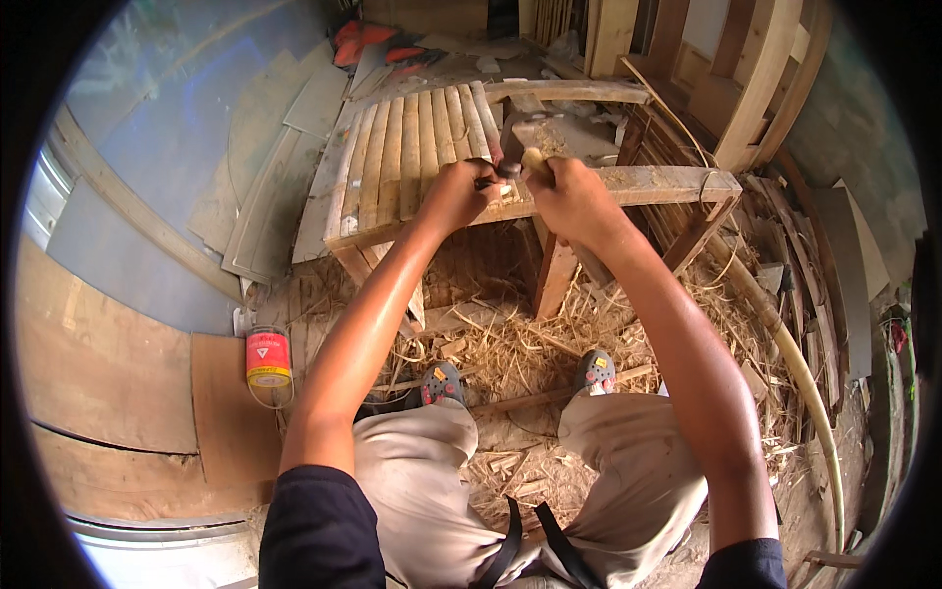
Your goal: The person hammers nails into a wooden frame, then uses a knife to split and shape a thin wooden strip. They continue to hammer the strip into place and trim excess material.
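Left hand (459, 191) pinches a small dark piece on the slatted frame (412, 157) at 12 o'clock while right hand (569, 201) clenches a hammer (520, 165) just beside it; a glancing blow could strike the left fingers.

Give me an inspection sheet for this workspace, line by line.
Surface: a rough wooden bench with a panel of slats laid on its left part.
Job's things: a small dark tool at the slat ends and a pale wooden handle gripped above it.
Clutter: shavings and straw-like strips on the ground; a red and yellow can; a long pale cane.
Hands: left hand closed on the dark tool; right hand closed on the handle.
Cables: nothing seen.
Surroundings: flat boards to the left, stacked timber frames at upper right.
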